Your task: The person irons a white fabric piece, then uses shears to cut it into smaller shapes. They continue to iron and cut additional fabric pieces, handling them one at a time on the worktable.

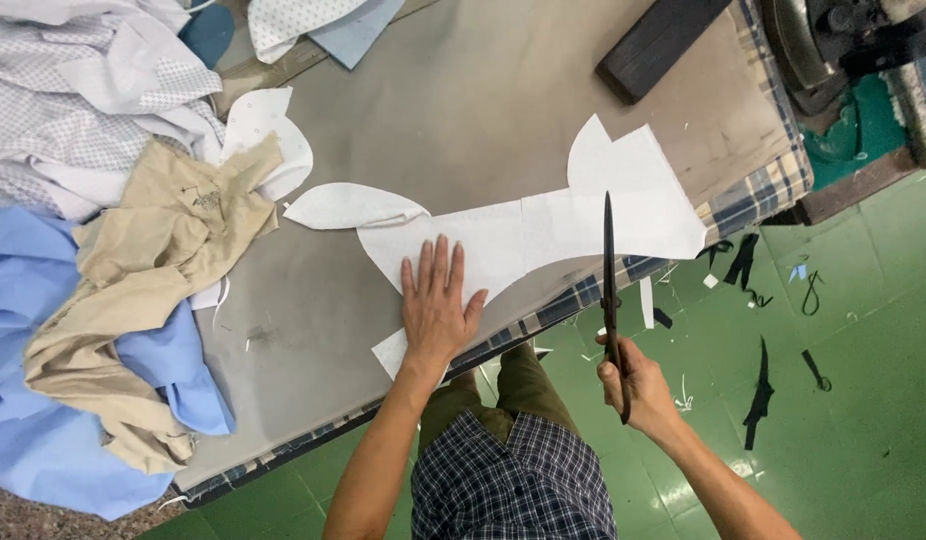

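A long white cut piece of cloth (543, 225) lies flat across the grey padded table (463, 110), reaching to its near edge. My left hand (438, 305) presses flat on the cloth's left end, fingers spread. My right hand (633, 385) grips the handles of long black scissors (609, 270). The blades are together and point away from me over the cloth's right end at the table edge.
A heap of white patterned, beige and blue cloth (103, 240) fills the table's left side. A dark wooden block (658, 40) lies at the far right. Black and white offcuts (758, 400) litter the green floor. A machine (843, 35) stands at the top right.
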